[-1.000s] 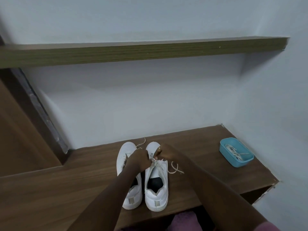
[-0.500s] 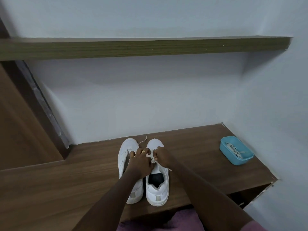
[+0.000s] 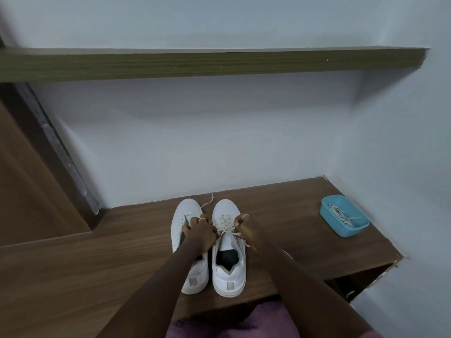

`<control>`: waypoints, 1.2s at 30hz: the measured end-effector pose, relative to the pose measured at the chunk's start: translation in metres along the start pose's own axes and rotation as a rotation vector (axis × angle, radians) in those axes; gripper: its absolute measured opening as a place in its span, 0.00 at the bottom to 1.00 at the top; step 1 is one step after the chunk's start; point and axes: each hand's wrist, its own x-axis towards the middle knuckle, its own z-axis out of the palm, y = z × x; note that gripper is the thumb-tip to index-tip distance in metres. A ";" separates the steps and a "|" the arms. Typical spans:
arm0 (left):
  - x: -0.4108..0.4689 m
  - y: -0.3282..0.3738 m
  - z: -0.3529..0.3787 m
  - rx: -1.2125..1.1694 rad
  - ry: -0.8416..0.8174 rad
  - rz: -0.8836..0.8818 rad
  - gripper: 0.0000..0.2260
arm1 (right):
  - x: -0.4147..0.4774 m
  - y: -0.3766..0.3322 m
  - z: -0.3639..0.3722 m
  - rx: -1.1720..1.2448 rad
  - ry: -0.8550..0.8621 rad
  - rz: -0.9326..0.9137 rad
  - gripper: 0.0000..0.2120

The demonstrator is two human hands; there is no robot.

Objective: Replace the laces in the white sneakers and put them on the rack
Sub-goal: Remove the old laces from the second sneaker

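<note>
Now two hands [image 3: 200,234] [image 3: 244,228] grip laces [image 3: 226,223] over two sneakers [image 3: 186,211] [image 3: 228,276]

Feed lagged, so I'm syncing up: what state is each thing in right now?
Laced sneaker: upright, lace threaded.
Other sneaker: upright beside it, lacing mostly hidden.
Left hand: grips one lace end.
Right hand: pinches the other end.
Blue tray: holds loose laces.
</note>
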 end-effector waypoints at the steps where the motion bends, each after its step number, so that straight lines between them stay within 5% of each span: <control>1: -0.001 0.000 -0.001 -0.006 -0.008 0.003 0.16 | -0.002 -0.004 -0.001 -0.022 -0.007 -0.060 0.14; 4: -0.003 -0.001 0.000 -0.004 0.035 0.021 0.16 | -0.004 -0.010 -0.002 -0.208 -0.087 -0.239 0.04; 9: -0.009 0.003 -0.005 -0.014 0.141 0.044 0.15 | -0.006 -0.013 0.004 -0.587 -0.043 -0.331 0.05; 17: -0.010 0.008 -0.006 -0.089 0.113 0.001 0.12 | -0.008 0.002 -0.013 0.353 0.149 0.294 0.13; 20: -0.005 0.008 -0.004 -0.105 0.110 -0.018 0.12 | -0.004 0.007 -0.011 0.044 0.179 0.103 0.03; 25: 0.001 0.005 -0.002 -0.098 0.094 -0.045 0.14 | -0.011 -0.006 -0.001 -0.502 0.026 -0.428 0.12; 30: 0.007 0.003 0.000 -0.073 0.079 -0.063 0.17 | -0.010 -0.008 0.008 -0.881 0.037 -0.497 0.09; 36: 0.011 -0.001 0.005 -0.127 0.086 -0.077 0.17 | -0.008 0.001 -0.015 -0.311 0.168 -0.091 0.02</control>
